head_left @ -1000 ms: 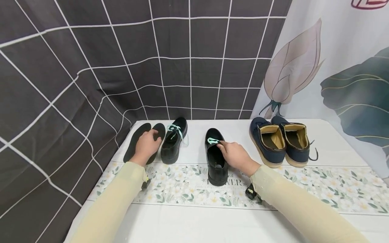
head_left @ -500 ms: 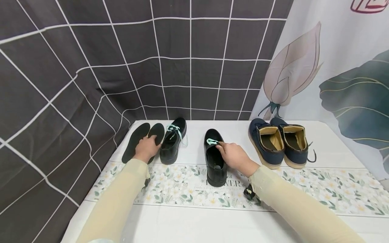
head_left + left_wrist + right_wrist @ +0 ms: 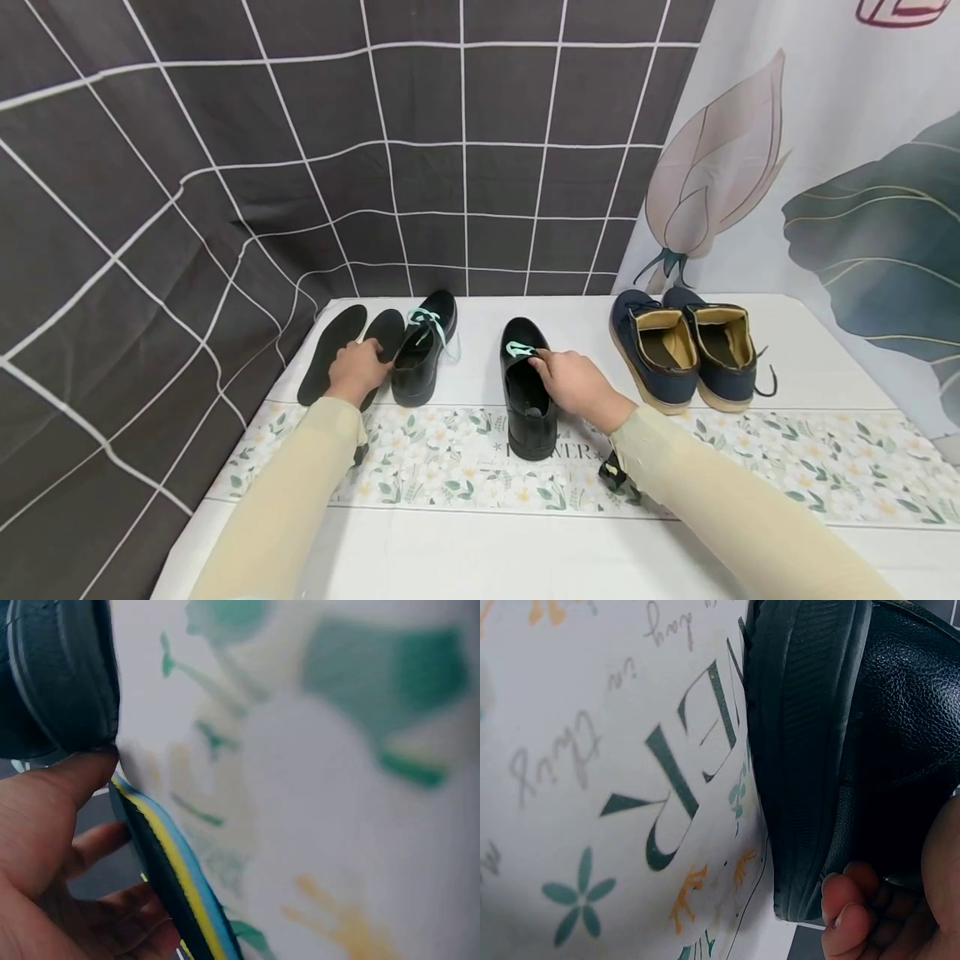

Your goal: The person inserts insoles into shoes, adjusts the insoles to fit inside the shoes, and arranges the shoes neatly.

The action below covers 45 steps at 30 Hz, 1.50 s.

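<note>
Two black insoles lie at the back left of the table, the left one (image 3: 337, 346) flat. My left hand (image 3: 354, 372) grips the right insole (image 3: 387, 329) by its sides, thumb near the neighbouring shoe. In the left wrist view, the insole's edge (image 3: 176, 862) shows yellow and blue layers. Just right of it stands a black shoe (image 3: 415, 375) with loose mint laces. Near the middle is the other black shoe (image 3: 531, 429), its mint lace tied. My right hand (image 3: 581, 383) holds this shoe by the right side of its opening; fingertips (image 3: 847, 926) curl against its side.
A pair of navy shoes with tan linings, the left shoe (image 3: 663, 375) and right shoe (image 3: 726, 371), stands at the back right. A floral band (image 3: 442, 467) crosses the white table (image 3: 465, 554). Dark grid cloth (image 3: 420, 183) hangs behind and at the left.
My left hand has drawn slightly back, and its fingers have gone from resting over the insoles to gripping the right insole. My right hand keeps its hold on the black shoe.
</note>
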Available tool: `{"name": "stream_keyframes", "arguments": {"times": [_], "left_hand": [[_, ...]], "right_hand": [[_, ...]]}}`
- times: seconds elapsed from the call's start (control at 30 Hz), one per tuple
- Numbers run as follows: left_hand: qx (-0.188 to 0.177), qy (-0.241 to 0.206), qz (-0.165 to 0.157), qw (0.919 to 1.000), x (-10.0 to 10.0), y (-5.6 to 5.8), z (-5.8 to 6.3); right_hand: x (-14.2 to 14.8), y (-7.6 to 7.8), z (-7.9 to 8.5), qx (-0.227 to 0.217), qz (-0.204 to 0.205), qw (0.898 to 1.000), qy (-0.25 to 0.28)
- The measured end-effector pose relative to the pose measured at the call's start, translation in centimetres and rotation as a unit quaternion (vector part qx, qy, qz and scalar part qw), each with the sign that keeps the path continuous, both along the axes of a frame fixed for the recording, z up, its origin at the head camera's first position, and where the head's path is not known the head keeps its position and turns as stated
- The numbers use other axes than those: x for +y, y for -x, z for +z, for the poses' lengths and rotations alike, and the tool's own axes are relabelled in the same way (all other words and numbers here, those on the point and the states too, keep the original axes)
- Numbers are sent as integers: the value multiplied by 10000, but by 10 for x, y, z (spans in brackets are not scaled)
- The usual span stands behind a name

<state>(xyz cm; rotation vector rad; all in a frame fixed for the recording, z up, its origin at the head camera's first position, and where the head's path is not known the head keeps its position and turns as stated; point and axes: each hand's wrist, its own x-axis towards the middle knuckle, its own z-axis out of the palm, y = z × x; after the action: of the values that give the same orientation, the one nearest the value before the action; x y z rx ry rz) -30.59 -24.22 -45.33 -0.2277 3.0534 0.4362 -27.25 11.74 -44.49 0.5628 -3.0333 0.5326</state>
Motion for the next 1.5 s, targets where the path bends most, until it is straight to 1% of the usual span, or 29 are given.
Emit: {"name": "stream_keyframes", "arguments": {"times": [0.13, 0.3, 0.4, 0.57, 0.7, 0.8, 0.9, 1.03, 1.1, 1.27, 1.37, 1.5], "left_hand": [[-5, -69, 103, 9999, -1, -2, -2], [-26, -143, 130, 9998, 3, -4, 2], [-106, -141, 81, 9998, 4, -3, 6], [-199, -160, -64, 9997, 0, -1, 7], [-176, -358, -154, 9991, -4, -2, 7], [-245, -522, -170, 9982, -7, -4, 7], [-309, -547, -212, 9978, -8, -6, 7], [-217, -437, -313, 9983, -10, -7, 7], [-150, -412, -302, 9986, -10, -7, 6], [151, -388, -281, 9987, -11, -7, 3], [318, -272, -344, 9985, -8, -8, 3], [222, 81, -462, 9987, -3, -8, 7]], "right_hand": [[0, 0, 0, 29, 51, 10000, 7], [0, 0, -1, 61, 73, 9999, 53], [1, 1, -1, 73, 64, 9999, 51], [1, 1, -2, 53, 25, 10000, 72], [0, 1, -1, 70, 52, 9999, 90], [0, 1, -1, 63, 55, 9999, 109], [0, 0, -1, 17, 28, 9999, 128], [1, -1, -1, -10, -5, 9999, 125], [1, -1, -1, 3, -2, 9999, 118], [1, -1, -2, -40, -30, 9999, 131], [1, -2, -2, -62, -39, 9999, 124], [2, -1, -2, -11, -31, 9999, 125]]}}
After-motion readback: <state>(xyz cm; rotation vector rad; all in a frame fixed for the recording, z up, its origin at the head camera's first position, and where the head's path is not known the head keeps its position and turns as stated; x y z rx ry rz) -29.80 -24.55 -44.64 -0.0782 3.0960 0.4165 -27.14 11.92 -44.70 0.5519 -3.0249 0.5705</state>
